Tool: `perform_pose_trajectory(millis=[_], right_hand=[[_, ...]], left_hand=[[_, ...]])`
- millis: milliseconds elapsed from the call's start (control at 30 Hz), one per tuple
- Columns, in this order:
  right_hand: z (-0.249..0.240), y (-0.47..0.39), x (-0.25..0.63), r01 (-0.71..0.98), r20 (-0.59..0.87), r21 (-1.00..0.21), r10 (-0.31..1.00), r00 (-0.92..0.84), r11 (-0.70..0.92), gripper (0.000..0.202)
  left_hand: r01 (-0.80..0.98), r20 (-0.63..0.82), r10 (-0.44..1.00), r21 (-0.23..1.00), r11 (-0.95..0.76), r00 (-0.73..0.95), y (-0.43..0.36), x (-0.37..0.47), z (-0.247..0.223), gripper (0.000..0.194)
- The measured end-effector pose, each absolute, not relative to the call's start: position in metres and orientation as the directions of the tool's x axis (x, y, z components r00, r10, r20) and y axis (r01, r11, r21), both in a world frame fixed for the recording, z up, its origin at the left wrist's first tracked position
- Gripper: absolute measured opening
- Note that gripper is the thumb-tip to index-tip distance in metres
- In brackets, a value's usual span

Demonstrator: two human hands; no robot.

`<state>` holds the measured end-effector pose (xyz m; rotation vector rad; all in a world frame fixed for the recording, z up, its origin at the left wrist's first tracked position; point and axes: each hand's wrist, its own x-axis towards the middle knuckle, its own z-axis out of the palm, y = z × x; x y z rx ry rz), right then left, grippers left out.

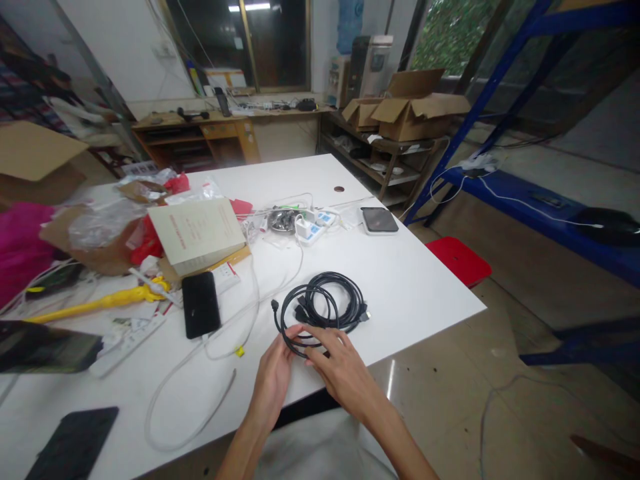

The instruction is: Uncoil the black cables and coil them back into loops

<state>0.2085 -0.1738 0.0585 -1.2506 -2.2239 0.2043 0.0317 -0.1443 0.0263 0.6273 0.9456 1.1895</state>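
Observation:
A loop of black cable [283, 319] is held near the table's front edge. My left hand [276, 373] closes on its near left side, with fingers curled around the strands. From the right, my right hand [345, 370] pinches the same loop, its fingertips over the cable and close to the left hand's. One black plug [275, 305] sticks out at the loop's left. Just beyond, a second coil of black cable [356, 291] lies on the white table [425, 287], overlapped by the held loop. A metal-tipped plug [367, 314] shows at that coil's right side.
Left of my hands lie a black phone [201, 305], a white cable [150, 413] and a yellow stick [100, 303]. Farther back are a pale box [197, 230], power strips [309, 230] and a white-edged device [380, 221]. A red stool [459, 260] stands beyond the right edge.

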Motion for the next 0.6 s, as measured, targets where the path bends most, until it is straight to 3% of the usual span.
perform_pose_trajectory(millis=[133, 300, 400, 533, 600], right_hand=[[0.06, -0.161, 0.213, 0.757, 0.397, -0.318, 0.805, -0.441, 0.571, 0.033], [0.053, -0.147, 0.217, 0.75, 0.383, -0.302, 0.796, -0.469, 0.588, 0.02], [0.049, -0.138, 0.218, 0.731, 0.398, -0.342, 0.796, -0.457, 0.59, 0.029], [0.065, -0.127, 0.226, 0.709, 0.444, -0.368, 0.784, -0.435, 0.602, 0.056], [0.076, -0.122, 0.233, 0.718, 0.451, -0.312, 0.762, -0.464, 0.622, 0.05]], left_hand=[[-0.405, -0.249, 0.968, 0.881, 0.245, 0.044, -0.139, 0.036, 0.037, 0.057], [-0.099, -0.084, 0.996, 0.992, 0.081, -0.019, -0.125, 0.037, 0.059, 0.046], [0.028, -0.006, 1.0, 1.0, 0.006, -0.011, -0.116, 0.039, 0.069, 0.042], [0.039, 0.022, 0.996, 0.999, -0.025, 0.088, -0.107, 0.042, 0.078, 0.04], [0.044, 0.062, 0.99, 0.997, -0.068, 0.125, -0.103, 0.044, 0.081, 0.037]])
